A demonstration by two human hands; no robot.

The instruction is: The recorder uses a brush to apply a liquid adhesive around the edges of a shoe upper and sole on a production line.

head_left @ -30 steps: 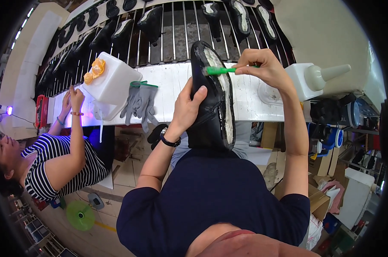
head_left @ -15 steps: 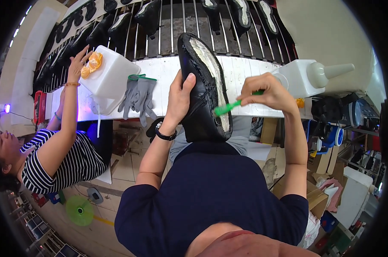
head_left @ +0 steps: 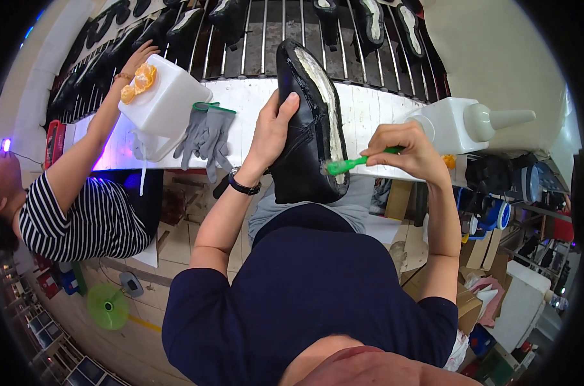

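Observation:
A black shoe upper [head_left: 298,138] is held up over the near edge of the white bench, its underside turned to the right and a whitish strip running along it. My left hand [head_left: 271,132] grips its left side, thumb lying across the black surface. Between the pinched fingers of my right hand [head_left: 405,151] is a green-handled brush [head_left: 353,163]. The brush's head is at the rim of the underside, toward the heel end, and appears to touch it. My palm hides part of the handle.
Grey gloves [head_left: 205,135] lie on the white bench [head_left: 247,96], beside a white jug [head_left: 160,103] topped with orange peel [head_left: 139,82]. Another white container [head_left: 456,125] with a spout lies at right. Beyond is a roller conveyor [head_left: 292,32] carrying several black shoes. A co-worker's arm [head_left: 99,125] reaches there from the left.
The brush has shifted slightly along the shoe's rim, still in my right hand. My left hand keeps its grip on the shoe. The co-worker's arm has stretched farther toward the conveyor.

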